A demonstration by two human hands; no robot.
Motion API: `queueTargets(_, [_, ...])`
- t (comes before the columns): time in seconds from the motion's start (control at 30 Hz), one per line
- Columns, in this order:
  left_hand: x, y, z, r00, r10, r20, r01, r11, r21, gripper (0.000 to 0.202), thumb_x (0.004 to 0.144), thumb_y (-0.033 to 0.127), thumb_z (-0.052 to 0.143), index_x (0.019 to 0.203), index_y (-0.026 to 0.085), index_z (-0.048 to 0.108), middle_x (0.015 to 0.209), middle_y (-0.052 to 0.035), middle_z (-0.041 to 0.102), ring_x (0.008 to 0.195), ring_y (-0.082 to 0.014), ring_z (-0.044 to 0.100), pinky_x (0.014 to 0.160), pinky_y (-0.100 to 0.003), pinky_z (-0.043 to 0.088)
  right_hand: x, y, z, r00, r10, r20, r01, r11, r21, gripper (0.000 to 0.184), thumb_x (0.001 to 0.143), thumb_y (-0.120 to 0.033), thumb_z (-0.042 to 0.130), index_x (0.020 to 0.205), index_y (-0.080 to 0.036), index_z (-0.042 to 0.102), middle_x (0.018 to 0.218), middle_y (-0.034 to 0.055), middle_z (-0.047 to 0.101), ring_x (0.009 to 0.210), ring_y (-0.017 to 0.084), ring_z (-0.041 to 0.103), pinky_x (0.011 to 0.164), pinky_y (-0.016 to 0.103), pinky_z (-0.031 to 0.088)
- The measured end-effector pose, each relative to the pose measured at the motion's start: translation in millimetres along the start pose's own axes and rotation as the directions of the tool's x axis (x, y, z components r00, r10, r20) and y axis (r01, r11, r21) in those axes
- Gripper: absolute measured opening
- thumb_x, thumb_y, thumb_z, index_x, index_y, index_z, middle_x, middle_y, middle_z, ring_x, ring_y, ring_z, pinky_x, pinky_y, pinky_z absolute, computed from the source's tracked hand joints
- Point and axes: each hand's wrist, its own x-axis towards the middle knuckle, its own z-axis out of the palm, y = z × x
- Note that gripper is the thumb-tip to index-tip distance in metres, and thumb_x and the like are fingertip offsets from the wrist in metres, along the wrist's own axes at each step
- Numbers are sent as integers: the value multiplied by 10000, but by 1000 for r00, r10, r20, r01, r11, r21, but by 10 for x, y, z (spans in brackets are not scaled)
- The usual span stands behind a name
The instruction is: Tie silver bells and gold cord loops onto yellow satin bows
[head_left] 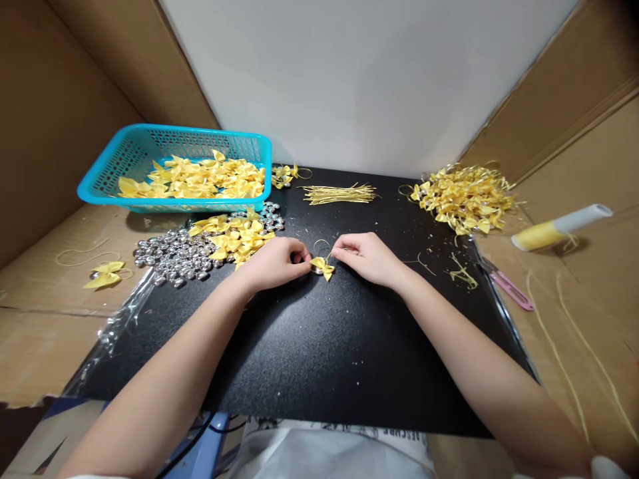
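Observation:
My left hand and my right hand meet over the middle of a black mat. Between their pinched fingertips sits a small yellow ribbon bow with a thin gold cord loop rising from it. The left fingers pinch the bow's left side. The right fingers are closed on the cord end beside the bow. A pile of loose yellow bows and silver bells lies just left of my left hand.
A turquoise basket of yellow bows stands back left. A bundle of gold cords lies at the back. Finished bows with loops are heaped back right. Pink snips and a yellow thread spool lie right. Cardboard walls enclose both sides.

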Motion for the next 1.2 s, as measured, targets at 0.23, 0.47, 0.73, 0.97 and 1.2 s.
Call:
queueTargets(0.23, [23,18,8,997,-78,-3,77,983,-164,245,738,342,493,615,165,609,560,24,511,567,-126,445,555,-247,326,8,20,26,1000,-10,8,10,1000,-7,172,850,-251,568,745,-150,659,583,-46,494,551,83,385,576,238,288])
queueTargets(0.47, [27,62,67,985,-114,-126,77,960,-268,393,808,503,519,613,166,578,543,34,450,538,-117,402,529,-248,295,17,33,24,1000,-14,9,14,1000,-14,182,851,-264,570,748,-150,667,572,-48,486,545,84,384,567,237,286])
queueTargets(0.73, [30,33,119,934,247,-256,-253,967,10,157,790,308,636,842,179,709,770,-13,578,728,-159,551,685,-277,414,20,-6,22,1000,-25,3,25,1000,13,169,851,-251,566,758,-145,659,577,-50,486,547,84,392,560,234,291])
queueTargets(0.97, [66,22,142,942,258,-214,-259,966,25,165,801,321,647,829,181,730,717,-4,537,713,-162,541,661,-279,395,47,-40,34,998,-55,-23,56,998,38,181,855,-248,543,760,-149,662,575,-43,512,542,90,403,555,234,292])
queueTargets(1.2, [79,36,140,940,267,-212,-269,963,23,155,772,262,607,827,168,717,697,5,505,706,-161,519,662,-275,381,57,-44,36,998,-50,-30,51,997,49,188,851,-253,547,766,-149,678,588,-34,534,538,91,400,554,234,293])
